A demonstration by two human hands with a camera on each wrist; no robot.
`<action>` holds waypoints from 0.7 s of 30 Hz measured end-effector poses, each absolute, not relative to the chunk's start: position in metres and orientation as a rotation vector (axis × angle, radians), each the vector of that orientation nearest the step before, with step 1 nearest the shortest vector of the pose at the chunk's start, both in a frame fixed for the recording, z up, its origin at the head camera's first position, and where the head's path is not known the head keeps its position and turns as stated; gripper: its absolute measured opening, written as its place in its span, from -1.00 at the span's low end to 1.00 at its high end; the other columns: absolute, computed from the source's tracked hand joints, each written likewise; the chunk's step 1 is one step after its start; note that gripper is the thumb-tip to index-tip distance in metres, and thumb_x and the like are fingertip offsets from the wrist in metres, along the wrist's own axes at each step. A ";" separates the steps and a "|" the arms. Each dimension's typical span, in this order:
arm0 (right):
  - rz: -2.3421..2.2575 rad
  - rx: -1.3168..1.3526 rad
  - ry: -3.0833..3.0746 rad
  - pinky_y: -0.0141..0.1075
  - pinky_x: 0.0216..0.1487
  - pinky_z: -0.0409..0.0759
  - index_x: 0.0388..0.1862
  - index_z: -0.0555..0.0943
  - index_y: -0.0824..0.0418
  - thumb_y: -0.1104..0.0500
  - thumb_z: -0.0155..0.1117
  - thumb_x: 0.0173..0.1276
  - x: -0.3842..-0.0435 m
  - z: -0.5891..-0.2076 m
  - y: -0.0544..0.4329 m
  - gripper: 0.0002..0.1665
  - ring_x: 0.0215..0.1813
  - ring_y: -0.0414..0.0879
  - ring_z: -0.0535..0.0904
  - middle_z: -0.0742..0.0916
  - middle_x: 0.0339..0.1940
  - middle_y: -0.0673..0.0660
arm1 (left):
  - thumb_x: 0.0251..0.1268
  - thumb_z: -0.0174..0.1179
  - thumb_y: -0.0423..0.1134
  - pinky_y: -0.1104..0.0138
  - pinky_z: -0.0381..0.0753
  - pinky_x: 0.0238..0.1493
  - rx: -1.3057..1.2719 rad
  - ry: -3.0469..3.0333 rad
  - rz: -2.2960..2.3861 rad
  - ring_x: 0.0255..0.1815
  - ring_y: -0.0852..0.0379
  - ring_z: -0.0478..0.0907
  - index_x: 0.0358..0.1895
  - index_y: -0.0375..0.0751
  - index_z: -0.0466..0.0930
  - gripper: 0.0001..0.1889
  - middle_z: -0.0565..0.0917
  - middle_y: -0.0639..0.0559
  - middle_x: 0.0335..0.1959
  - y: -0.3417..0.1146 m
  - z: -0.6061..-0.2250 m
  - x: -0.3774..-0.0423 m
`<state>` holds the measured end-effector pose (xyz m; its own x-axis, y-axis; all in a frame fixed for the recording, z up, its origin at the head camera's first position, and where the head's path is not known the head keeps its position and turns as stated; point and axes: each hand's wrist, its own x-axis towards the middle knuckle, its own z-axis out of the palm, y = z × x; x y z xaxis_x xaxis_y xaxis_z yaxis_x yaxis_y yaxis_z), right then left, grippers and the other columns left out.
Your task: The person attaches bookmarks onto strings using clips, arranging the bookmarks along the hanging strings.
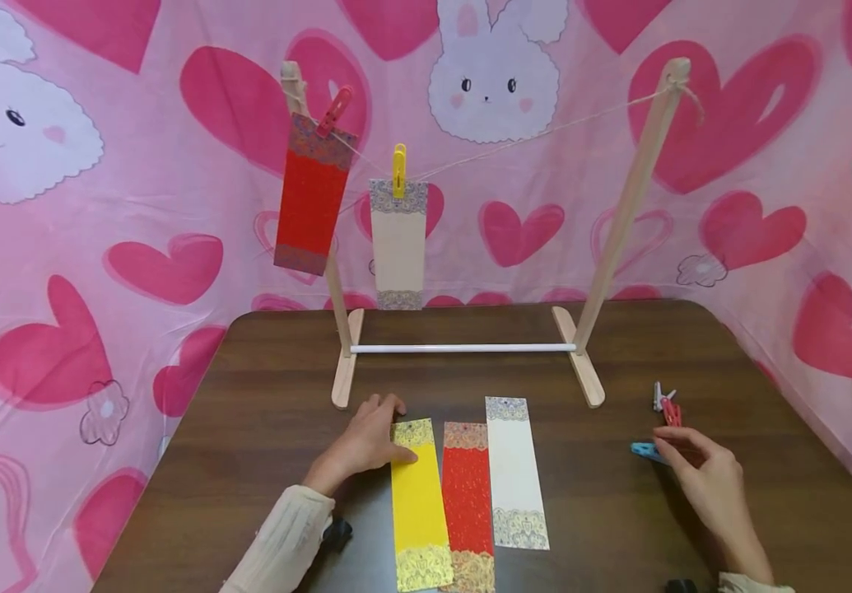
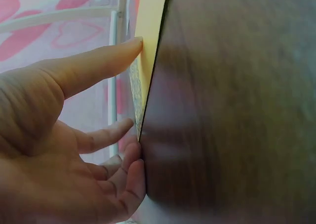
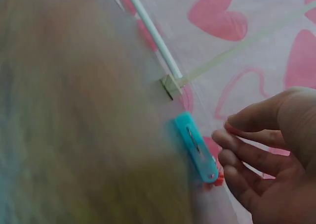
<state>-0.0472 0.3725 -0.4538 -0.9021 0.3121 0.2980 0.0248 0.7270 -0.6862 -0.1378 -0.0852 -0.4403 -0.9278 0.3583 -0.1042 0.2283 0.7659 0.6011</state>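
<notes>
My left hand (image 1: 366,441) is at the upper left corner of a yellow card (image 1: 420,486) with a patterned band at each end. In the left wrist view its thumb (image 2: 113,61) touches the card's face, while the other fingers rest at the tabletop by the card's end. My right hand (image 1: 710,482) hovers over a blue clothespin (image 1: 646,450) on the table. The right wrist view puts its loosely bent fingers (image 3: 237,150) just beside that clothespin, with no grip on it visible. A red clothespin (image 1: 671,412) and a whitish one (image 1: 658,394) lie just beyond.
A red card (image 1: 466,494) and a white card (image 1: 516,469) lie beside the yellow one. Behind them, a wooden stand (image 1: 629,206) carries a string (image 1: 529,142). From it hang a red card (image 1: 312,202) under a red clothespin and a white card (image 1: 399,247) under a yellow clothespin.
</notes>
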 end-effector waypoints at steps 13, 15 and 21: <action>0.838 -0.225 -2.645 -0.52 -0.37 0.39 -0.08 0.72 0.19 0.14 0.47 0.25 -0.049 -0.460 0.371 -0.72 -0.36 -0.56 0.43 0.71 -0.16 0.16 | -0.04 0.55 -0.30 0.33 0.36 -0.47 0.492 2.513 1.079 -0.50 0.11 0.35 -0.38 -0.29 0.42 -0.60 0.43 0.00 -0.50 -0.098 -0.432 -0.148; 0.836 -0.227 -2.665 -0.51 -0.38 0.40 -0.06 0.70 0.21 0.16 0.49 0.23 -0.049 -0.460 0.371 -0.69 -0.37 -0.54 0.42 0.69 -0.13 0.23 | 0.00 0.52 -0.36 0.36 0.36 -0.51 0.522 2.434 1.164 -0.56 0.15 0.36 -0.36 -0.32 0.44 -0.65 0.47 0.02 -0.55 -0.103 -0.432 -0.150; 0.812 -0.232 -2.666 -0.47 -0.41 0.38 -0.02 0.69 0.24 0.28 0.51 0.16 -0.049 -0.461 0.372 -0.63 -0.42 -0.49 0.42 0.67 -0.20 0.21 | -0.02 0.56 -0.16 0.28 0.50 -0.42 0.523 2.477 0.994 -0.44 0.10 0.44 -0.13 -0.27 0.50 -0.52 0.54 -0.02 -0.40 -0.092 -0.424 -0.137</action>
